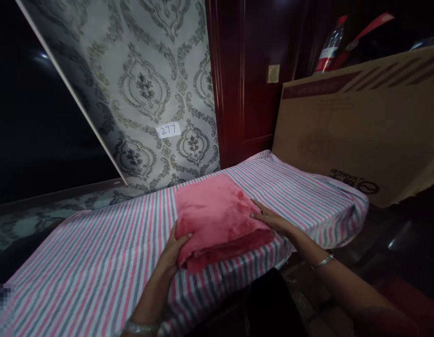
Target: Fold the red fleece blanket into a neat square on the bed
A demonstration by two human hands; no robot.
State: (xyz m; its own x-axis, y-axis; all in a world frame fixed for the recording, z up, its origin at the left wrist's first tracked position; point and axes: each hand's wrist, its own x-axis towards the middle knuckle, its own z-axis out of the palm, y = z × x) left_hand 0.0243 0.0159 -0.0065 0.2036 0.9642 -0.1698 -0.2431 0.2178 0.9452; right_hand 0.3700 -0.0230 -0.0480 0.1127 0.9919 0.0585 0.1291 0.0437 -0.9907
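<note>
A folded pink plush cloth (213,206) lies flat on a striped tablecloth (133,243), its darker, fuzzy layers showing along the front edge. My left hand (172,250) grips the cloth's left side near the front corner, thumb on top and fingers along the edge, partly hidden. At the right edge of the cloth is my right hand (273,221), fingers stretched out and apart, touching it. Each wrist wears a bracelet.
A large cardboard box (343,126) stands at the right end of the table, with a red-capped bottle (332,44) behind it. A dark screen (52,112) is at the left. A paper marked 277 (168,130) sticks to the patterned wall (147,61).
</note>
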